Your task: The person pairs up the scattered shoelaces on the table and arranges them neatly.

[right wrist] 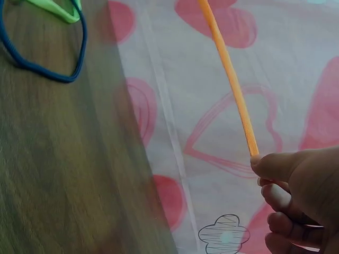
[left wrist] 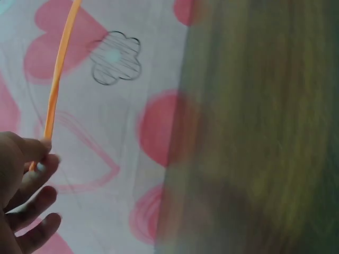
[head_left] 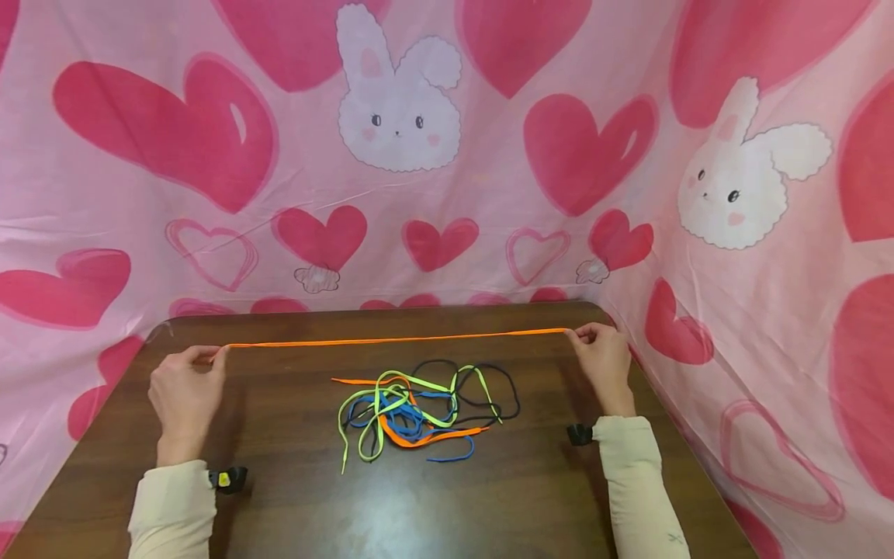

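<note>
An orange shoelace (head_left: pixel 398 339) is stretched nearly straight across the back of the table, held at both ends. My left hand (head_left: pixel 187 392) pinches one end between thumb and forefinger; the left wrist view shows the lace (left wrist: pixel 59 69) rising from those fingertips. The other end is pinched by my right hand (head_left: pixel 604 369), and the lace (right wrist: pixel 230 74) runs up from thumb and finger in the right wrist view. Between the hands and nearer to me lies a tangle of shoelaces: lime green (head_left: pixel 359 388), blue (head_left: pixel 450 460), orange (head_left: pixel 447 439) and dark (head_left: pixel 517 396).
The brown wooden table (head_left: pixel 314 505) has rounded back corners. Behind it and along the right side hangs a pink cloth (head_left: pixel 489 178) printed with hearts and rabbits. A small dark device sits at each wrist, by the cream sleeves (head_left: pixel 171 501).
</note>
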`<state>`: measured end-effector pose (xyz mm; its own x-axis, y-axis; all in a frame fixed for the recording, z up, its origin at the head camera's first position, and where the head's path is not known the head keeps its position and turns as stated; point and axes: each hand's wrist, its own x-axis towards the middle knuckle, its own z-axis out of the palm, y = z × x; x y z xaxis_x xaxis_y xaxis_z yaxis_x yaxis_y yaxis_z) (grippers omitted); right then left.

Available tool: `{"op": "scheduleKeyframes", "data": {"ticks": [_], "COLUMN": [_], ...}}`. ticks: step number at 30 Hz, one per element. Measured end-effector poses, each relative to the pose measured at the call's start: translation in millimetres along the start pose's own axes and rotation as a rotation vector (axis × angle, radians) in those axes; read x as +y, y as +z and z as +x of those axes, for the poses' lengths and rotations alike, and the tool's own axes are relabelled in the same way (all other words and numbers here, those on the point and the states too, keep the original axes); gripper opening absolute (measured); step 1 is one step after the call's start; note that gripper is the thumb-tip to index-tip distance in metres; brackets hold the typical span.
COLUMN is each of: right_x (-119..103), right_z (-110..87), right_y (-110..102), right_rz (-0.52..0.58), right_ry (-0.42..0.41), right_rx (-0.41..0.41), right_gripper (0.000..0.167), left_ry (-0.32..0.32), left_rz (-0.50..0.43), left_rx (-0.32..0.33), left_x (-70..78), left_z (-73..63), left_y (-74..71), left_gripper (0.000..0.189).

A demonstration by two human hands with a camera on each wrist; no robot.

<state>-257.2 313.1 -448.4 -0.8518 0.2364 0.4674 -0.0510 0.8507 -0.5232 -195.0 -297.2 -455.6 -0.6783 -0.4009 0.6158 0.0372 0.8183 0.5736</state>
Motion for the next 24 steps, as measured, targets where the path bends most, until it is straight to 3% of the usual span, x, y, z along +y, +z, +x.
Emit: {"op": "scheduleKeyframes", "data": {"ticks": [4,11,19,24], "right_x": [0,5,10,12], "right_z": [4.3,13.2,20.7,25.5], "right_y": [1,14,30,37], "right_rz": [-0.033,-0.096,-0.129,-0.149], "right_ry": [-0.029,-0.039,-0.029,-0.04], "right_rx": [-0.009,-0.117,-0.217,-0.258], "right_gripper": [0.027,0.021,0.019,0.021], "left_ry": [-0.017,0.036,0.038,0.012], "left_rz": [0.026,0.058,0.127,0.142], "left_rx": [-0.058,-0.202,-0.46,-0.501], "left_x": [-9.0,-17.8,-27.5,-36.3], "left_z": [2.1,9.5,16.5,19.4], "left_y": [0.2,10.8,22.1,31.3], "left_gripper": [0.025,0.019,0.02,0.021]}}
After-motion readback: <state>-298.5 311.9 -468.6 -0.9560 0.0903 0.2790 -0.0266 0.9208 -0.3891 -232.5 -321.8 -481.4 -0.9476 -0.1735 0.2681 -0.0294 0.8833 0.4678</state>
